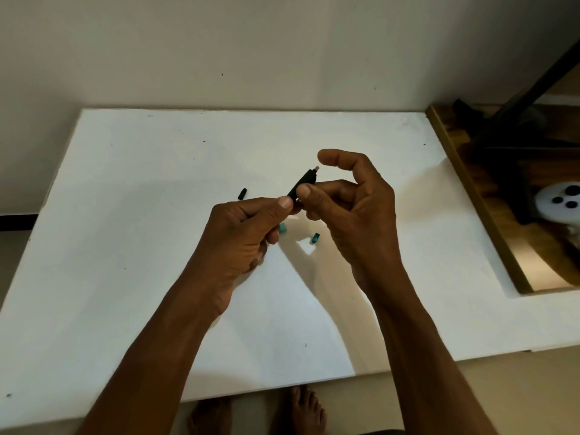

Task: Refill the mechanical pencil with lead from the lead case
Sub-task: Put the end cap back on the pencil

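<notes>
Left grip (248, 227) is wrapped around the lower half of the pencil (303, 180), holding it up off the tabletop (125, 215) with the top end angled up and away from me. Right grip (348, 202) pinches the barrel just above that with thumb and a curled finger, index lifted clear over the little eraser (316, 167) poking out. The black cap (242, 194) lies off to the left. The two teal bits down below, one (283, 228) and the other (315, 238), I'd guess are the lead case and its lid, but they're too small to call.

The pencil's light, stiff and a bit slick, so hold the barrel firmly. Leads will probably snap easily, so pinch gently near one end.
</notes>
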